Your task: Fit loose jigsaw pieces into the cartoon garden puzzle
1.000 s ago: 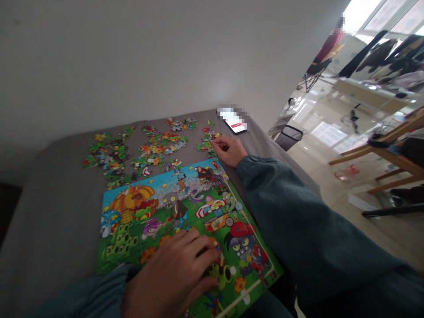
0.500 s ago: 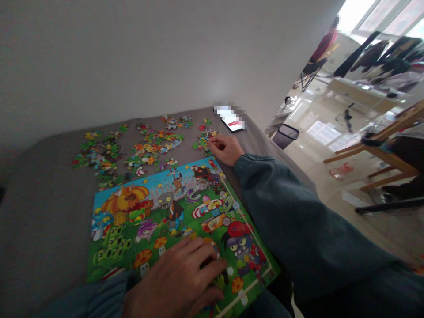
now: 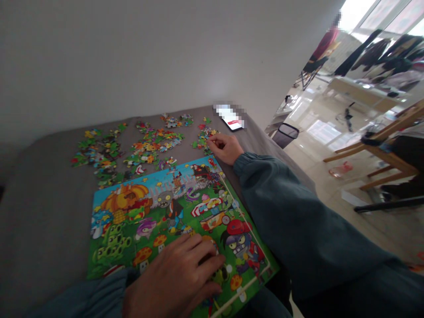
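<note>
A colourful cartoon puzzle board (image 3: pixel 172 212) lies in front of me, with zombies, mushrooms and a pumpkin house printed on it. My left hand (image 3: pixel 179 274) rests palm down on its near part, fingers apart and slightly bent, covering some of the picture. Beyond the board's far right corner, my right hand (image 3: pixel 225 149) is closed with thumb and fingertips together, beside a small heap of puzzle pieces (image 3: pixel 202 138). Anything inside that pinch is hidden. More loose puzzle pieces are spread behind the board, in a middle group (image 3: pixel 155 143) and a left group (image 3: pixel 102 152).
Grey cloth (image 3: pixel 49 185) covers the table, which meets a pale wall (image 3: pixel 149 57). A lit phone (image 3: pixel 232 121) lies at the back right. Past the table's right edge are a grey bin (image 3: pixel 285 134), a wooden chair (image 3: pixel 380 154) and a person in red (image 3: pixel 326 44).
My right hand stays in the same place, still pinched near the pieces. The left hand has shifted only very slightly on the board.
</note>
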{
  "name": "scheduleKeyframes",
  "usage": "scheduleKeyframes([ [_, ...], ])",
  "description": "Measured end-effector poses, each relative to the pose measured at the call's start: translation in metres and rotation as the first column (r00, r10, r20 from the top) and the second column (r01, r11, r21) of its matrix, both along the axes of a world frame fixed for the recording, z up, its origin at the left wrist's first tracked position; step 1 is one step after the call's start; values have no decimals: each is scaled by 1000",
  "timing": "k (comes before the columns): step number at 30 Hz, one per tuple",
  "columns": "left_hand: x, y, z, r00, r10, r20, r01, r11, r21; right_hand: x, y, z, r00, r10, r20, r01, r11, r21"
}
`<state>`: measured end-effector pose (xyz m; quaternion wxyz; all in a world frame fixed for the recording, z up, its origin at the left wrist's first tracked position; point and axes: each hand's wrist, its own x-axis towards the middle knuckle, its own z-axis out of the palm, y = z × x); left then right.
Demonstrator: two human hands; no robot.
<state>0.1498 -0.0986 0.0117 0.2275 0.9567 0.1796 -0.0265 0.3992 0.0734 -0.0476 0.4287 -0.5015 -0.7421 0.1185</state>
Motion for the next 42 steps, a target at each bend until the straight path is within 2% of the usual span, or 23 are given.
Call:
scheduleKeyframes([
  [13, 0, 3, 1, 1000, 13, -2, -13, 1000, 9, 1, 0, 0, 1000, 11, 0, -11, 1000, 2],
  [33, -5, 3, -3, 996, 30, 80, -34, 998, 43, -3, -3, 4, 1000, -14, -16, 14, 1000, 14],
  [36, -11, 11, -1, 990, 77, 121, -85, 994, 66, -5, -4, 6, 1000, -13, -26, 13, 1000, 22],
  [42, -25, 31, 3, 942, 253, 222, -285, 950, 127, -9, -6, 5, 1000, -22, -20, 22, 1000, -19],
])
